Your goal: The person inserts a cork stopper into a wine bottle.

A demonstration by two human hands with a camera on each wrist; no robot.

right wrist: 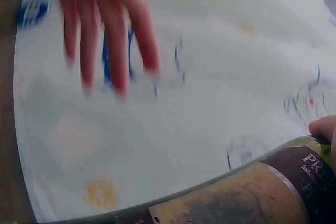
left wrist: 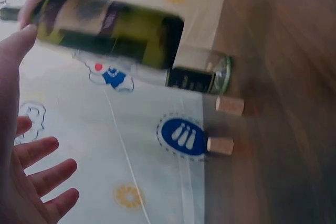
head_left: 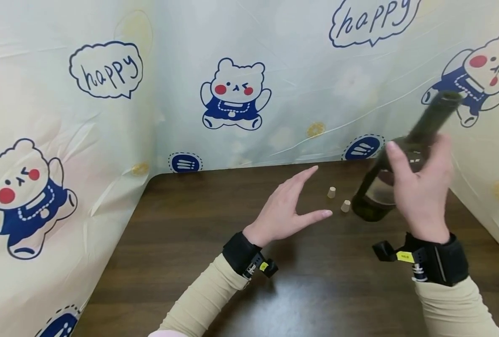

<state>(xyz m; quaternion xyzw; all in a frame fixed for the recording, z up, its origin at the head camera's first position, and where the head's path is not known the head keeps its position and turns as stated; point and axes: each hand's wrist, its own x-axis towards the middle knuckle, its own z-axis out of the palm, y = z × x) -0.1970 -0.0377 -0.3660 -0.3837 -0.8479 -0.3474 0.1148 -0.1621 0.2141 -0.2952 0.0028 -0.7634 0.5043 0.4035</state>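
My right hand (head_left: 426,201) grips a dark green wine bottle (head_left: 415,135) round its body, its neck tilted up and to the right in the head view. A tan and dark label (right wrist: 236,198) shows on it in the right wrist view. My left hand (head_left: 280,208) hovers over the table with fingers extended and thumb apart, holding nothing. Two small corks, a farther cork (head_left: 331,192) and a nearer cork (head_left: 345,206), stand on the table between the hands. Behind the held bottle, a clear glass bottle (left wrist: 191,80) with a dark label stands partly hidden in the left wrist view.
A dark brown wooden table (head_left: 169,243) lies beneath both hands. Pale cloth (head_left: 295,93) printed with bears and words rises along its back and both sides.
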